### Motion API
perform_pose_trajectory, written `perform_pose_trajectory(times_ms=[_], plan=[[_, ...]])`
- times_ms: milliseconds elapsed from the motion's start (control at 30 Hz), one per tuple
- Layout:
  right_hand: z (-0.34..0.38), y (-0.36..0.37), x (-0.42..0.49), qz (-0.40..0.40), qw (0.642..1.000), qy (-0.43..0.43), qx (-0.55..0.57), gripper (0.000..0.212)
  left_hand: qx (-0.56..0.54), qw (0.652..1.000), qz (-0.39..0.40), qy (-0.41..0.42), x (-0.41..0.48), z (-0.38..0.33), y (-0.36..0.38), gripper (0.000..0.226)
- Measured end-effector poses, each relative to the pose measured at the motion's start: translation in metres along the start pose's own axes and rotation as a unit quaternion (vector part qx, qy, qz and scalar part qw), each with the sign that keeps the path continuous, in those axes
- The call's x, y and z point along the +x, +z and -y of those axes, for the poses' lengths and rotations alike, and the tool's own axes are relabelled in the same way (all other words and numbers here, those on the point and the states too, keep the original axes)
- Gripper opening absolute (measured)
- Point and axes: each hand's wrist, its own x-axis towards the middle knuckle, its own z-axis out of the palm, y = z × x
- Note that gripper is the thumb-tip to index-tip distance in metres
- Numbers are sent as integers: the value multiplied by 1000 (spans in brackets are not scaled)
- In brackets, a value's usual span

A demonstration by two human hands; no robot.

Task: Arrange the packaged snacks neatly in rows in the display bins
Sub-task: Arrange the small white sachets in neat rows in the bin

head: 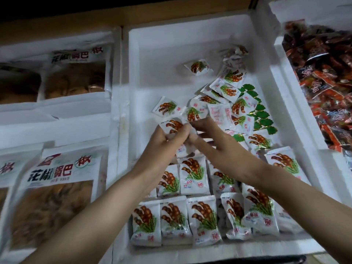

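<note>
Directly below the camera, a white foam bin (pixel 133 73) fills the middle of the frame. It holds small white snack packets printed with brown pods and green leaves. Along the bottom of the frame, a front row (pixel 203 221) of packets stands side by side. A second row (pixel 193 176) sits just behind it, partly hidden by the forearms. Toward the centre right, a loose pile (pixel 228 100) lies jumbled, some packets face down, mixed with a few green-leaf wrappers (pixel 261 111). A lone packet (pixel 198 67) sits apart near the top of the bin.

Both hands meet at the centre of the frame, beyond the second row. The left hand (pixel 167 139) curls its fingers around a single packet (pixel 170 126), which shows above the knuckles. The right hand (pixel 207 138) stretches across with its fingers pointing at the same spot. Blur hides whether it pinches anything.

The packets look light, puffed and crinkly, with slick film and flat sealed edges. They would likely slide and tip over easily. A pinch at a sealed edge, or across the two flat faces, seems the best hold, with gentle pressure so the contents are not crushed.

Large bags (pixel 62 174) with clear windows fill bins at the left. Dark red wrapped snacks (pixel 323 73) are heaped in a bin at the upper right.
</note>
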Motion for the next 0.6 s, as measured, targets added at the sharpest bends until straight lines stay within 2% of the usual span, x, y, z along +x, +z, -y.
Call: perform_pose_trajectory(times_ms=[100, 133, 267, 300, 433, 600], plan=[[7, 6, 1, 3, 998, -8, 67, 9, 20, 1000, -9, 10, -12, 3, -15, 30], [8, 9, 3, -4, 997, -6, 74, 9, 31, 999, -27, 7, -14, 5, -20, 29], [15, 16, 9, 21, 998, 29, 50, 54, 99, 993, -68, 16, -22, 10, -43, 18], [18, 19, 10, 37, 999, 21, 26, 56, 114, 991, -69, 27, -26, 10, -48, 17], [30, 32, 14, 63, 998, 15, 24, 22, 162, 976, -125, 75, -35, 9, -63, 14], [28, 57, 28, 21, 997, 56, -54, 22, 118, 960, -233, 100, -45, 11, -86, 12]])
